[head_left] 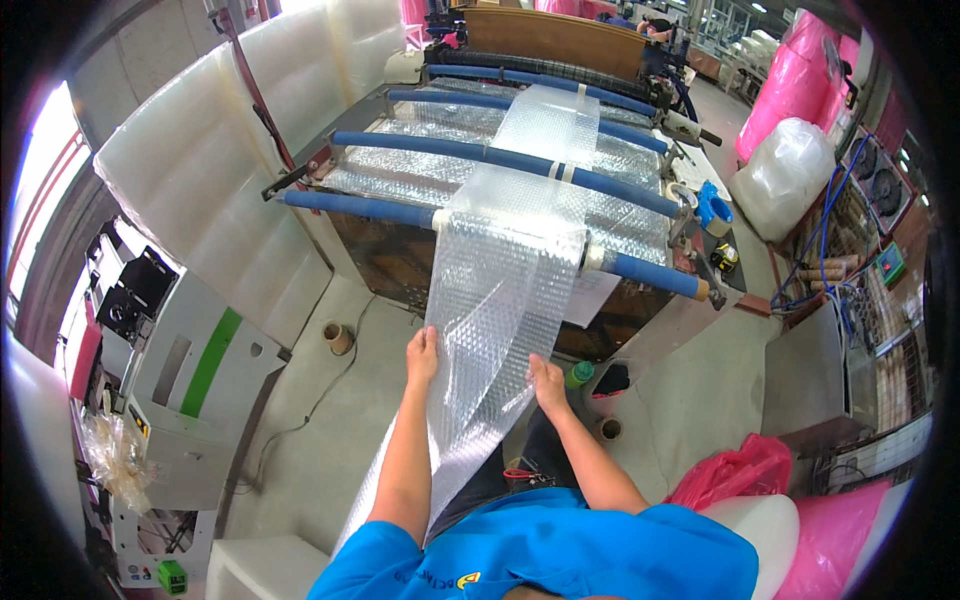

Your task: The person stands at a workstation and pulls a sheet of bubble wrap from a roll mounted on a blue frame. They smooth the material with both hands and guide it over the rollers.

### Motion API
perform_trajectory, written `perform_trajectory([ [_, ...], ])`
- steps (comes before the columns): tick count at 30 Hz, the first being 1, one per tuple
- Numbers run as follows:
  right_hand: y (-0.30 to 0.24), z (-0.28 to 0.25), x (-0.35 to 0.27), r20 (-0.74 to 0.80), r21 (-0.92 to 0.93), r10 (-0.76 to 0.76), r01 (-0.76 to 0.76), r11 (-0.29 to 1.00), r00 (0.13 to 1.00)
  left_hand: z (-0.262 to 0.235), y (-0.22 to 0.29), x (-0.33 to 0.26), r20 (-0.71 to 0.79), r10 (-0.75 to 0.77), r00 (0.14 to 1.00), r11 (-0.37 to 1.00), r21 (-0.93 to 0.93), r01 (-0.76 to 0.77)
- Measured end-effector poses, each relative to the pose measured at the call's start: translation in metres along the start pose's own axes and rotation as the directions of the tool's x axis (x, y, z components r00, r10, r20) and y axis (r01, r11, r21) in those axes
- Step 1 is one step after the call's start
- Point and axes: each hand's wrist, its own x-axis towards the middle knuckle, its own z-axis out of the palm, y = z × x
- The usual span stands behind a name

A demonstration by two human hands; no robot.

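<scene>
At the frame's centre, a long clear bubble-wrap sheet (pixel 500 290) runs lengthwise from the blue rollers (pixel 480 155) toward the person; left hand (pixel 422 355) and right hand (pixel 548 383) grip its edges.

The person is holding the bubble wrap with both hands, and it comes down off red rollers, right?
Not quite. The rollers are blue, not red, as the head view shows. The rest holds: the left hand and the right hand each grip an edge of the bubble wrap coming down off them.
</scene>
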Motion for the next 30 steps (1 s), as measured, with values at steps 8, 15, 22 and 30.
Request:
perform_trajectory([
  [8, -0.025, -0.021, 0.083, -0.027, 0.019, -0.142, 0.142, 0.990, 0.990, 0.027, 0.051, 0.073, -0.012, 0.086, 0.996, 0.996, 0.040, -0.085],
  [15, -0.086, -0.015, 0.098, -0.151, 0.041, -0.074, 0.081, 0.996, 0.986, 0.023, 0.086, 0.076, -0.122, -0.004, 0.993, 0.987, 0.157, 0.023],
  [22, -0.023, 0.000, 0.025, 0.033, -0.155, 0.086, -0.080, 0.985, 0.996, -0.001, 0.030, -0.003, -0.034, -0.070, 0.997, 0.981, 0.177, 0.075],
  [30, -0.061, 0.011, -0.053, 0.155, 0.124, 0.090, -0.110, 0.986, 0.984, -0.075, 0.063, -0.048, -0.012, -0.129, 0.992, 0.978, 0.163, 0.129],
])
